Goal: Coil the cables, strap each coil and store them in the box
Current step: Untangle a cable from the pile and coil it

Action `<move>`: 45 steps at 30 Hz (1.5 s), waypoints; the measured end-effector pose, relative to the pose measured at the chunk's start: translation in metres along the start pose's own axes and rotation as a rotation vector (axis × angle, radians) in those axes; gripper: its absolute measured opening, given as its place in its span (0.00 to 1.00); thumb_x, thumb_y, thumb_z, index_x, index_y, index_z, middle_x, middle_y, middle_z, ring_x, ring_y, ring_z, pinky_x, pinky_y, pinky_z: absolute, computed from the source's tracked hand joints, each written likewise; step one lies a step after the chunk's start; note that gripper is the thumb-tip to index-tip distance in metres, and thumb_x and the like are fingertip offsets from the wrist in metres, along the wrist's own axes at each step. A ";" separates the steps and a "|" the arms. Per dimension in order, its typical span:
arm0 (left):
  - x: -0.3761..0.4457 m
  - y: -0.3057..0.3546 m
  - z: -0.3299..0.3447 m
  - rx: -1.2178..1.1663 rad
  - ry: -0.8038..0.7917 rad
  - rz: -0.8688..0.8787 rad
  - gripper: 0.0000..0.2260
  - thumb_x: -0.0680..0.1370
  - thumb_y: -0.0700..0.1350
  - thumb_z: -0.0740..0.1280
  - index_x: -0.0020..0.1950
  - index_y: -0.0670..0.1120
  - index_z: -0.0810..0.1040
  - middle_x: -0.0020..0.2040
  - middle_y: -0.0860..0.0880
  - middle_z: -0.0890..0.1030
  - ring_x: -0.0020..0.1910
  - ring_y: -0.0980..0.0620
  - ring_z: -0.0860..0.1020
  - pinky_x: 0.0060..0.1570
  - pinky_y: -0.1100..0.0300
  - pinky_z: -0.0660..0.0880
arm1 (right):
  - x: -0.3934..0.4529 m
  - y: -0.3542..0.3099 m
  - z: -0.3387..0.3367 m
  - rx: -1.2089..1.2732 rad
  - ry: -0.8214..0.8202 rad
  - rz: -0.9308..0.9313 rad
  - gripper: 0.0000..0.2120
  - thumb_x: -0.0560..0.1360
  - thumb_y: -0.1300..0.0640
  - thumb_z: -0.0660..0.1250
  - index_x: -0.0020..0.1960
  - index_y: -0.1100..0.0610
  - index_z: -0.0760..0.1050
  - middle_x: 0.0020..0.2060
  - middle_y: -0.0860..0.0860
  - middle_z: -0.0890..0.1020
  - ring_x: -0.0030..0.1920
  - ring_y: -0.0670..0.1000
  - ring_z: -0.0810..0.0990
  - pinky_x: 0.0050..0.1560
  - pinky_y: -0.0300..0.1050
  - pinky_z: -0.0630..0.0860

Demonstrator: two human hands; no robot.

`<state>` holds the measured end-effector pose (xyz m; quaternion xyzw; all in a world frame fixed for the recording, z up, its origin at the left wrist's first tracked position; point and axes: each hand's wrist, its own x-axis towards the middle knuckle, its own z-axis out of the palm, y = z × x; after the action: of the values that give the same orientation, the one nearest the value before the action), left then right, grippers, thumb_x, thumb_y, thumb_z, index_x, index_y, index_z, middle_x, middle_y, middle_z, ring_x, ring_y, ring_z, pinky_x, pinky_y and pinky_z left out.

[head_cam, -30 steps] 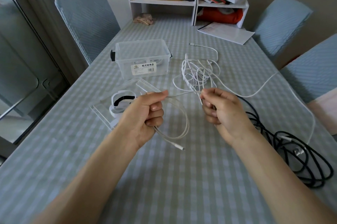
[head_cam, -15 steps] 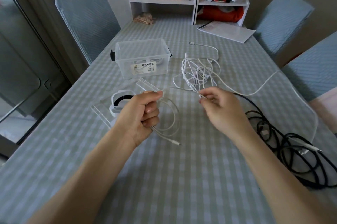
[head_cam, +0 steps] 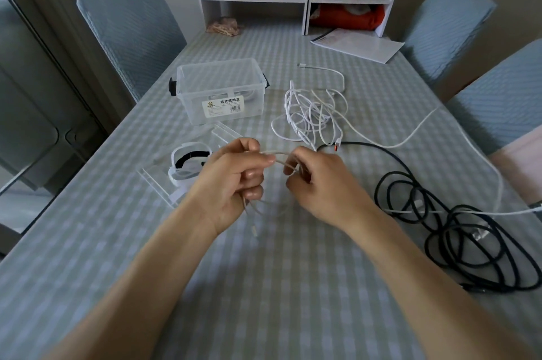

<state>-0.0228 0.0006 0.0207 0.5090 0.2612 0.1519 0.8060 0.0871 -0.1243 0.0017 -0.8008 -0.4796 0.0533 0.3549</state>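
On the left of the checked bench point(head_cam: 88, 257), a white strap with a black band point(head_cam: 189, 164) is seen lying on the clear box lid point(head_cam: 164, 183), just left of the hands. Farther off, the clear plastic box point(head_cam: 221, 90) stands open, labelled on its near wall, with something pale dimly visible inside. Near the middle, the left hand point(head_cam: 231, 183) is clenched around a thin white cable point(head_cam: 278, 154), whose loops are gathered in the fist; a short tail with a small plug hangs below the hand toward the bench. The same cable is bridged across to the right hand point(head_cam: 319, 183), where it is pinched between thumb and curled fingers. The held cable is slim, glossy and pale, bent in a shallow arc between the two hands. Beyond the right hand, a loose tangle of white cables point(head_cam: 311, 113) is spread on the bench, with one strand curving far toward a plug and another trailing long to the right edge. An orange-tipped plug point(head_cam: 336, 146) is seen at the near edge of that tangle. On the right, a thick black cable point(head_cam: 457, 230) lies in rough, uneven loops, crossed by a white strand.
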 end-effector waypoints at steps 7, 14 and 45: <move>-0.001 0.002 -0.003 -0.025 0.029 0.016 0.13 0.75 0.32 0.63 0.36 0.49 0.69 0.25 0.52 0.61 0.19 0.58 0.55 0.19 0.66 0.53 | -0.003 -0.002 0.001 0.186 -0.045 0.038 0.05 0.77 0.59 0.64 0.43 0.55 0.78 0.25 0.43 0.74 0.27 0.45 0.72 0.29 0.34 0.66; -0.004 0.001 0.001 -0.027 0.052 0.039 0.04 0.78 0.40 0.66 0.42 0.44 0.76 0.27 0.50 0.68 0.21 0.57 0.58 0.18 0.66 0.57 | -0.002 -0.007 0.006 0.256 0.011 0.085 0.11 0.80 0.56 0.62 0.41 0.60 0.74 0.30 0.54 0.78 0.30 0.52 0.74 0.31 0.46 0.70; -0.002 -0.004 -0.001 0.673 0.113 0.288 0.15 0.73 0.61 0.65 0.49 0.52 0.80 0.41 0.51 0.84 0.41 0.53 0.83 0.43 0.52 0.79 | -0.006 -0.001 0.004 0.008 -0.027 0.101 0.11 0.83 0.51 0.56 0.49 0.56 0.72 0.37 0.53 0.81 0.36 0.54 0.79 0.38 0.53 0.75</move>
<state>-0.0253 -0.0019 0.0169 0.7679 0.2662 0.1970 0.5483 0.0819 -0.1264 -0.0026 -0.8216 -0.4432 0.0839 0.3485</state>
